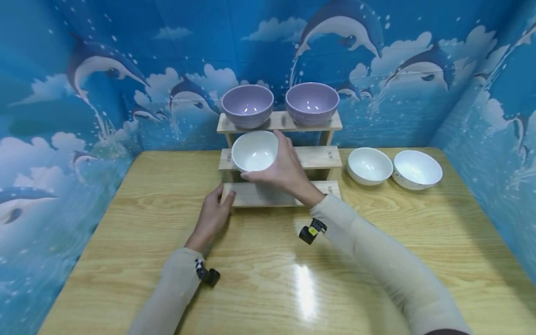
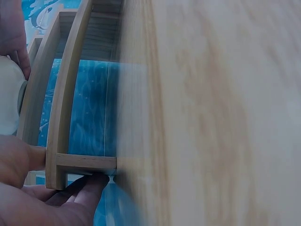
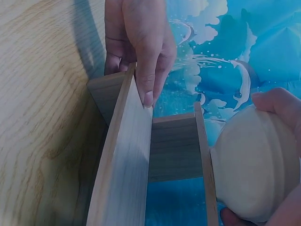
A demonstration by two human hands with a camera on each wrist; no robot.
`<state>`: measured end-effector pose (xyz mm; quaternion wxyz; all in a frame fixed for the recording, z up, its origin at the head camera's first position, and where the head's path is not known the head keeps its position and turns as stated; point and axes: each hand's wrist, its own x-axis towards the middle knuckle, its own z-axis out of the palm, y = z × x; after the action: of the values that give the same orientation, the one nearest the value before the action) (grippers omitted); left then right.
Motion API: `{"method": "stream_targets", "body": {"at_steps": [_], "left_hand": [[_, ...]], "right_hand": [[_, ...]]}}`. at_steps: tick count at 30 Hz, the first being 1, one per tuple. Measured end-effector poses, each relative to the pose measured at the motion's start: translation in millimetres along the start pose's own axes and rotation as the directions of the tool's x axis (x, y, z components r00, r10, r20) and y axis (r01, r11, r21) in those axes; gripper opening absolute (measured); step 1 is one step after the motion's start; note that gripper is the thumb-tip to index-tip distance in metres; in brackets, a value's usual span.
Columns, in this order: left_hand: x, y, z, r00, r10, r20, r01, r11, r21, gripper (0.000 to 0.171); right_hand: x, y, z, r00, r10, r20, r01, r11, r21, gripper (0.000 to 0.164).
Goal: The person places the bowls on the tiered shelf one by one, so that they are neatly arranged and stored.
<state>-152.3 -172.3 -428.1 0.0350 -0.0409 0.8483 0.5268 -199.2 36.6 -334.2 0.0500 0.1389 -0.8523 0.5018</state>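
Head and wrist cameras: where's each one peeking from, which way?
Head: on the head, facing forward and down at the pale wooden stepped rack; left hand and right hand show.
Left wrist: worn there, facing the rack; both hands show.
Right wrist: worn there, facing left along the rack; both hands show.
Wrist views share the held white round bowl.

white bowl (image 1: 253, 151), mouth up, at the middle tier (image 1: 317, 157) of a pale three-step wooden stand (image 1: 264, 195)
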Motion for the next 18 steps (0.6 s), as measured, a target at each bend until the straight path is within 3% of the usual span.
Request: {"method": "stream_targets", "body": {"at_steps": [18], "left_hand": [[-0.9, -0.7, 0.2, 0.999, 0.03, -0.013, -0.03, 0.999, -0.02, 0.052]], "right_hand": [[2.0, -1.4, 5.5, 0.999, 0.046, -0.02, -0.046, 0.999, 0.012, 0.125]]}}
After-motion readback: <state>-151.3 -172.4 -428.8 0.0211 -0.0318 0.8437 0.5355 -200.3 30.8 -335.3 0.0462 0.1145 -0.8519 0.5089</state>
